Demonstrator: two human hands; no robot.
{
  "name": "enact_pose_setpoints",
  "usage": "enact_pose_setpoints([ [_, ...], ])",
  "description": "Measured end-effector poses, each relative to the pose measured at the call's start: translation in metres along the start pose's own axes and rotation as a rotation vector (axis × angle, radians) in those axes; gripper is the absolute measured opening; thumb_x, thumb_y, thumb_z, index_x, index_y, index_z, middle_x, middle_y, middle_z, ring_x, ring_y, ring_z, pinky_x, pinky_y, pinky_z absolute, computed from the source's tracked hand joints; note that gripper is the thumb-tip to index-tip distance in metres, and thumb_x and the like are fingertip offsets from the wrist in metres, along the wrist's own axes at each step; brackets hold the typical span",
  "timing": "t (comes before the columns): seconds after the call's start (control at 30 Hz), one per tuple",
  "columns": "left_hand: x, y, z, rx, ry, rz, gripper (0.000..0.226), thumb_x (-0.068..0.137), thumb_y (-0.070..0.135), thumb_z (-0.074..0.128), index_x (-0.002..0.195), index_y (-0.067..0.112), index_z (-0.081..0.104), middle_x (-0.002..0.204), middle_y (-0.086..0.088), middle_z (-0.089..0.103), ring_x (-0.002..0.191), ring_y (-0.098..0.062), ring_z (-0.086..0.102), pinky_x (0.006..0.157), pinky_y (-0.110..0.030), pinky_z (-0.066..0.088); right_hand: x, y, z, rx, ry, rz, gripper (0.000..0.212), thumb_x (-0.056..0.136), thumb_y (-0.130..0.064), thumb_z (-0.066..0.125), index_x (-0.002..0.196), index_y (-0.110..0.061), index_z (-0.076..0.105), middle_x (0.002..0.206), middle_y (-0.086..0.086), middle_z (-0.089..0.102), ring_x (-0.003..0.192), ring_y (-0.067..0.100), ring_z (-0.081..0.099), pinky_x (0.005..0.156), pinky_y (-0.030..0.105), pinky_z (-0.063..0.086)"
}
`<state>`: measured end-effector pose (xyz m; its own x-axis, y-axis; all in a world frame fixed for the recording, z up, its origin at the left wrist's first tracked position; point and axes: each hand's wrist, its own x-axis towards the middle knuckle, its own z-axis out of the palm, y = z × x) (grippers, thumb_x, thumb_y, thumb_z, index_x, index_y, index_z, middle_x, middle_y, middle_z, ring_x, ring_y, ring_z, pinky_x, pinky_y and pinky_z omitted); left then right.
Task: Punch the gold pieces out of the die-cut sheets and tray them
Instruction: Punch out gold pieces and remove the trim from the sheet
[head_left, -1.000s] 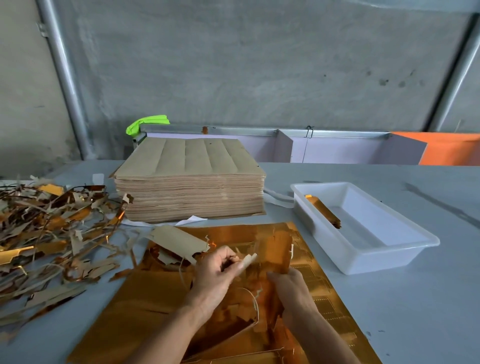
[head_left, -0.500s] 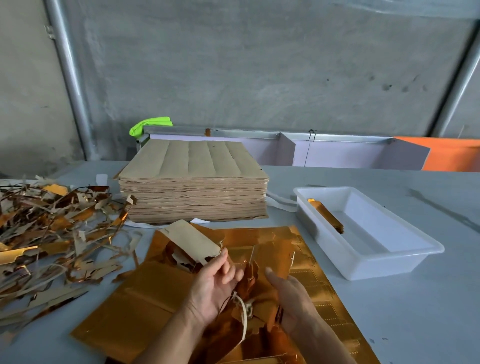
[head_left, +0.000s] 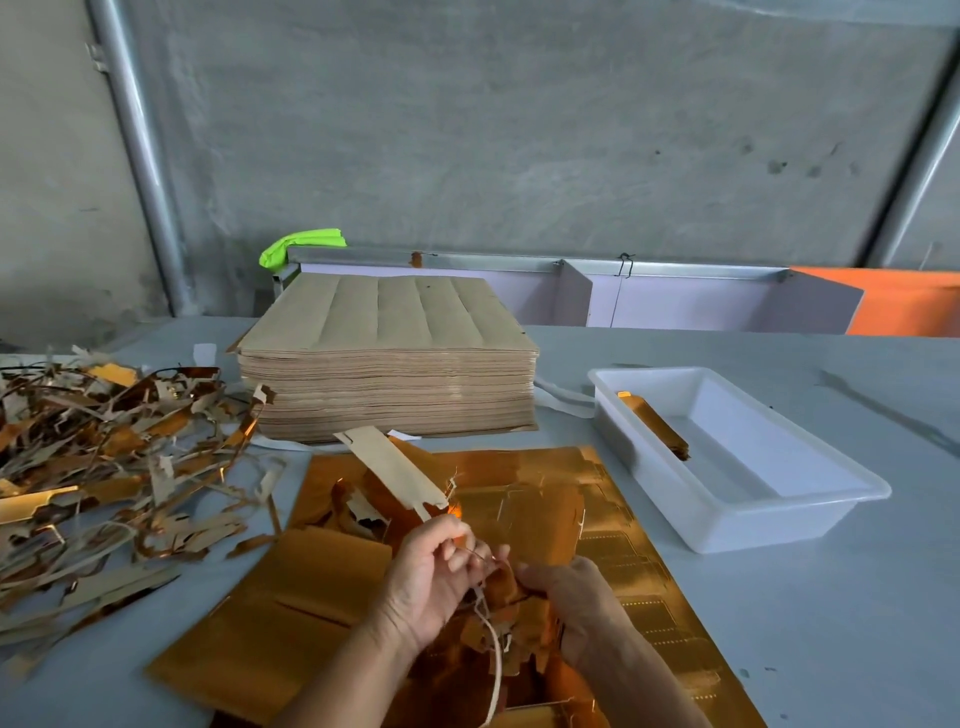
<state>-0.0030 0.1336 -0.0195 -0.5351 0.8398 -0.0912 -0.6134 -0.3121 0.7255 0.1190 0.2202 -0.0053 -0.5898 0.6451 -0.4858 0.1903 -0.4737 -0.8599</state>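
A gold die-cut sheet (head_left: 524, 467) lies on the table in front of me, partly torn up. My left hand (head_left: 431, 577) pinches a strip of torn sheet, and a tan-backed flap (head_left: 389, 467) sticks up and away from it. My right hand (head_left: 576, 597) grips the crumpled gold pieces (head_left: 514, 613) between both hands. A thin pale strip (head_left: 493, 660) dangles below them. The white tray (head_left: 810, 499) stands to the right with a small stack of gold pieces (head_left: 654, 423) at its left end.
A thick stack of tan sheets (head_left: 389, 358) stands behind the gold sheet. A heap of gold and tan offcuts (head_left: 104, 457) covers the table's left side. Beyond the table are a metal rail, a green cloth (head_left: 306, 244) and an orange panel (head_left: 904, 301).
Both hands have drawn back toward me and closer together, bunching the torn gold material between them. The tan flap has lifted and swung up to the left.
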Motion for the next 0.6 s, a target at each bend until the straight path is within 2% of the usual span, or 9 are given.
enact_pose_setpoints([
  [0.07, 0.002, 0.01, -0.005, 0.002, 0.142, 0.007, 0.039, 0.082, 0.003, 0.049, 0.045, 0.013, 0.044, 0.043, -0.001, 0.036, 0.039, -0.012, 0.039, 0.044, -0.026, 0.048, 0.001, -0.001, -0.007, -0.021, 0.069, -0.028, 0.008, 0.089, -0.002, 0.058, 0.094, -0.006, 0.053, 0.092, 0.018, 0.068, 0.082, 0.033, 0.067, 0.075, 0.048, 0.055],
  [0.13, 0.004, 0.027, -0.013, 0.262, 0.291, 0.083, 0.033, 0.088, 0.004, 0.052, 0.057, 0.012, 0.047, 0.042, 0.005, 0.038, 0.036, -0.007, 0.035, 0.036, -0.018, 0.034, 0.002, -0.005, -0.016, -0.007, 0.137, -0.075, 0.01, 0.09, -0.004, 0.057, 0.094, -0.01, 0.05, 0.099, 0.017, 0.064, 0.089, 0.034, 0.063, 0.077, 0.046, 0.052],
  [0.2, 0.006, 0.04, -0.021, 0.857, 0.397, 0.174, 0.02, 0.085, 0.014, 0.064, 0.069, 0.015, 0.052, 0.053, 0.007, 0.05, 0.047, -0.007, 0.045, 0.044, -0.019, 0.034, 0.002, -0.008, -0.022, 0.031, 0.147, -0.137, 0.014, 0.091, -0.008, 0.059, 0.101, -0.013, 0.051, 0.1, 0.014, 0.064, 0.09, 0.032, 0.063, 0.074, 0.045, 0.053],
  [0.23, 0.006, 0.045, -0.02, 1.119, 0.361, 0.199, 0.015, 0.081, 0.023, 0.07, 0.08, 0.019, 0.055, 0.068, 0.007, 0.056, 0.061, -0.008, 0.052, 0.052, -0.021, 0.037, 0.001, -0.01, -0.023, 0.036, 0.126, -0.171, 0.017, 0.09, -0.01, 0.061, 0.104, -0.015, 0.052, 0.101, 0.013, 0.065, 0.091, 0.032, 0.063, 0.075, 0.046, 0.054],
  [0.33, 0.01, 0.049, -0.011, 1.537, 0.015, 0.152, 0.06, 0.077, 0.045, 0.072, 0.13, 0.036, 0.045, 0.123, 0.012, 0.047, 0.111, -0.008, 0.047, 0.086, -0.029, 0.044, -0.002, -0.016, -0.015, -0.031, 0.057, -0.276, 0.015, 0.091, -0.013, 0.061, 0.103, -0.019, 0.056, 0.104, 0.009, 0.066, 0.098, 0.033, 0.062, 0.089, 0.054, 0.051],
  [0.4, 0.014, 0.05, -0.001, 1.634, -0.13, 0.174, 0.072, 0.082, 0.042, 0.069, 0.144, 0.036, 0.033, 0.142, 0.011, 0.036, 0.125, -0.007, 0.036, 0.104, -0.034, 0.038, -0.005, -0.02, -0.011, -0.061, 0.017, -0.341, 0.008, 0.091, -0.011, 0.06, 0.095, -0.018, 0.061, 0.099, 0.01, 0.069, 0.098, 0.033, 0.063, 0.092, 0.057, 0.049],
  [0.47, 0.018, 0.05, 0.005, 1.645, -0.166, 0.115, 0.072, 0.085, 0.034, 0.068, 0.146, 0.034, 0.03, 0.144, 0.007, 0.04, 0.128, -0.01, 0.039, 0.107, -0.036, 0.036, -0.006, -0.024, -0.011, -0.048, 0.008, -0.38, 0.007, 0.09, -0.011, 0.061, 0.094, -0.017, 0.062, 0.098, 0.009, 0.069, 0.098, 0.032, 0.063, 0.09, 0.055, 0.05],
  [0.53, 0.019, 0.05, 0.008, 1.609, -0.091, 0.058, 0.056, 0.087, 0.03, 0.066, 0.138, 0.03, 0.042, 0.128, 0.004, 0.054, 0.12, -0.015, 0.05, 0.103, -0.039, 0.04, -0.006, -0.026, -0.012, -0.009, 0.015, -0.4, 0.009, 0.09, -0.015, 0.062, 0.098, -0.018, 0.061, 0.099, 0.007, 0.069, 0.095, 0.029, 0.064, 0.076, 0.046, 0.055],
  [0.6, 0.018, 0.05, 0.005, 1.464, -0.005, 0.076, 0.018, 0.09, 0.026, 0.063, 0.107, 0.022, 0.061, 0.098, 0.006, 0.062, 0.091, -0.009, 0.059, 0.086, -0.031, 0.048, -0.005, -0.025, -0.012, -0.004, 0.003, -0.44, 0.007, 0.089, -0.019, 0.063, 0.096, -0.018, 0.063, 0.093, 0.002, 0.072, 0.087, 0.022, 0.067, 0.064, 0.033, 0.054],
])
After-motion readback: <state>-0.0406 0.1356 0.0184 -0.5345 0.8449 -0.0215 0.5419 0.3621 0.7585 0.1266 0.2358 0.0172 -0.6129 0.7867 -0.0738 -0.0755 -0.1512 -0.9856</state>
